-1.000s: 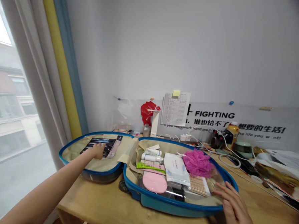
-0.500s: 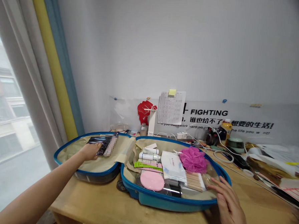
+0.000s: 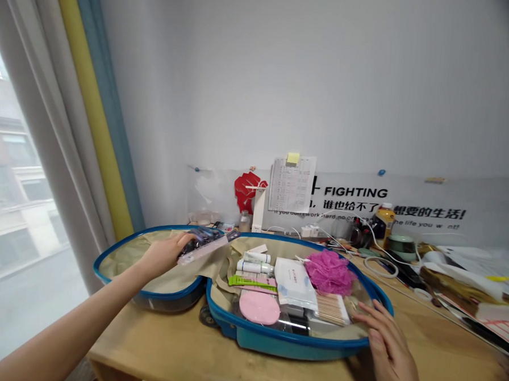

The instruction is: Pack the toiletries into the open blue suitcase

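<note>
A small blue suitcase [image 3: 272, 346] lies open on a wooden table [image 3: 211, 364]. My left hand [image 3: 163, 255] is closed on a flat dark packet with a pink edge [image 3: 204, 243], lifted above the left half of the case. My right hand [image 3: 389, 348] rests with fingers spread on the case's right rim. The right half holds a pink mesh sponge [image 3: 329, 272], a white pouch [image 3: 296, 282], a round pink pad [image 3: 259, 307], a green strip [image 3: 252, 282], white tubes [image 3: 254, 262] and a pack of cotton swabs [image 3: 332, 308].
Curtains [image 3: 70, 118] and a window stand at the left. Along the wall behind the case are a notice sheet [image 3: 291, 184], small bottles, a yellow bottle [image 3: 384, 215], a green bowl [image 3: 400, 242], cables and papers [image 3: 467, 281] on the right of the table.
My left hand has picked the dark packet up from the left half of the case and moved it right, toward the hinge. My right hand has stayed on the rim.
</note>
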`<state>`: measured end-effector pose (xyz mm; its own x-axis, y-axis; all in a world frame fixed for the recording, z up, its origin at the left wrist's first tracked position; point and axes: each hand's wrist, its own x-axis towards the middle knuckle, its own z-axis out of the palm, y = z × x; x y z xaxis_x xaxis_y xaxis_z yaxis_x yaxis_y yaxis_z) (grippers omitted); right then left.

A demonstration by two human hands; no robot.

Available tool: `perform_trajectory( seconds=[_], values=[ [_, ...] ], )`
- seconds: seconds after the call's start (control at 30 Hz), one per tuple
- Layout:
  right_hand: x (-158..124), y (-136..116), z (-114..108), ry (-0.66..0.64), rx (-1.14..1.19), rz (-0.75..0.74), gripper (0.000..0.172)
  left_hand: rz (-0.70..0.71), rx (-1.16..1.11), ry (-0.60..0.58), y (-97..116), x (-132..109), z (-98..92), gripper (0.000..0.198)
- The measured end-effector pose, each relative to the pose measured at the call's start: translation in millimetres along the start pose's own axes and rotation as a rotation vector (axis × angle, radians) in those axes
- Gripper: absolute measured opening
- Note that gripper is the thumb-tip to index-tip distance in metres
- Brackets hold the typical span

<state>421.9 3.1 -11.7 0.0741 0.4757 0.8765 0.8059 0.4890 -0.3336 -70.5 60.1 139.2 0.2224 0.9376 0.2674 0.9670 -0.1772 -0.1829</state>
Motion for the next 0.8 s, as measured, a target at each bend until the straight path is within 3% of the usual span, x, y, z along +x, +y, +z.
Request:
perform_trajectory(
  seconds=[0.07,0.17,0.33,0.43,0.6,0.8],
  values=[
    [0.0,-0.4,0.2,-0.005,-0.002,0.012,0.041,0.051,-0.044,0.073,10.7,-0.9,-7.5,0.055],
    [0.6,-1.1,-0.1,0.0,-0.003,0.002,0.039,0.241,-0.118,0.132,31.4,2.2,-13.3,0.051],
    [3.1,-3.4,-3.1,-0.006,-0.016,-0.033,0.035,0.62,-0.166,0.077,75.4,20.6,-5.8,0.042],
    [4.2,-5.8,-4.5,-0.023,-0.028,-0.037,0.036,0.758,-0.127,0.054,94.5,33.4,4.3,0.04],
    [5.2,-8.1,-4.3,0.0,-0.015,-0.012,0.039,0.862,-0.111,0.063,104.4,51.0,20.2,0.036],
    [4.9,-6.7,-5.1,-0.021,-0.005,-0.017,0.038,0.866,-0.077,-0.027,104.7,59.2,28.1,0.036]
  ],
)
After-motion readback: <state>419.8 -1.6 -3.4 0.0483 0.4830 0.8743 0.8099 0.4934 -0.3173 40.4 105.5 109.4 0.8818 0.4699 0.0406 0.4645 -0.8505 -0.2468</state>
